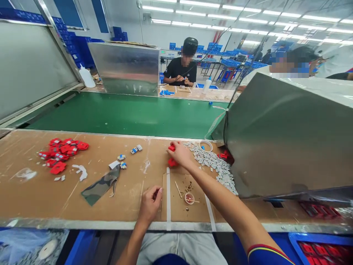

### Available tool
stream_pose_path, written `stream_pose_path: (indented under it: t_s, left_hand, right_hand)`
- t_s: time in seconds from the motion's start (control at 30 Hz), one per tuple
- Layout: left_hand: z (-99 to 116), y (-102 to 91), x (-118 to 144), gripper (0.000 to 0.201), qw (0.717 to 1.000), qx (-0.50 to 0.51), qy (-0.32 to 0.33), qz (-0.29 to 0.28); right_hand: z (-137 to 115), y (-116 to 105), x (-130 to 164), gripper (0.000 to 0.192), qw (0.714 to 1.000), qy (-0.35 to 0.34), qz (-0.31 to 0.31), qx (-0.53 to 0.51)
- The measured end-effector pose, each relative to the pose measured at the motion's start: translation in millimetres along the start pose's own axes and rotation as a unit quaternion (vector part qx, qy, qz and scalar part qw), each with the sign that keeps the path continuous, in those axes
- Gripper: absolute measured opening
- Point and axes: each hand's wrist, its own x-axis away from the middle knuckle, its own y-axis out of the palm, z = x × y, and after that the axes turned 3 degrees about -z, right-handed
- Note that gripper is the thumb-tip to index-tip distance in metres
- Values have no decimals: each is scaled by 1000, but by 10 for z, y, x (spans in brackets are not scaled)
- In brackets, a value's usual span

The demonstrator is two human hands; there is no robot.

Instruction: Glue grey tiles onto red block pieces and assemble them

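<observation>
Red pieces (172, 155) are mostly hidden under the right hand (180, 153), whose fingers are curled onto them; exact grip can't be made out. Grey chips (217, 165) are heaped just right of that hand. Left hand (150, 204) is fisted w/ a small dark item, barely seen, at fingertips.

Right hand (180, 154) hides red parts (172, 162) (mostly).

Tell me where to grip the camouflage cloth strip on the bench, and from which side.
Likely best at the upper narrow end of the camouflage cloth strip, pinched from above. It lies flat on the cardboard bench top, so no edge stands up; that end tapers and is slightly rumpled near the small blue-and-white parts, giving fingertips something to catch.
</observation>
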Motion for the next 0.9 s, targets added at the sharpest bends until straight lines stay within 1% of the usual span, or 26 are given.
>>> stream_pose_path:
  t_s: [0.1,0.17,0.23,0.3,0.37,0.43,0.53,0.57,0.63,0.7,0.77,0.83,0.9]
  left_hand:
    - [6,-9,-13,39,1000,-12,5,-4]
    - [3,-14,-24,39,1000,-25,8,-7]
    - [-4,-15,-29,40,999,-35,13,-10]
    - [-13,-14,-21,39,999,-41,19,-13]
    - [-15,-12,-10,38,999,-44,24,-18]
    - [-3,-6,-24,34,998,-51,40,-20]
    - [43,36,-165,23,992,-72,100,-17]
    - [64,67,-252,25,989,-82,125,-17]
    - [105,160,-464,33,981,-104,162,-29]
    - [144,282,-680,33,978,-110,172,-45]
    - [187,393,-836,31,977,-110,172,-55]
    - [247,441,-894,29,978,-110,168,-54]
    - [333,404,-845,26,980,-109,161,-40]
  right_hand:
    - [-164,182,76,33,995,-10,-22,99]
    - [-243,244,104,34,988,-16,-47,144]
    - [-280,231,115,33,982,-26,-69,175]
    - [-261,135,117,32,977,-41,-81,191]
    - [-173,-30,116,32,976,-62,-76,193]
    - [-9,-223,118,34,977,-87,-63,185]
    - [330,-423,136,39,978,-121,-57,163]
    - [444,-442,150,42,977,-131,-61,154]
    - [640,-408,188,48,978,-150,-67,132]
    - [771,-323,236,50,979,-163,-63,107]
    - [834,-256,292,49,981,-171,-49,81]
    - [842,-261,381,48,981,-181,-39,54]
    - [807,-348,539,52,980,-194,-42,26]
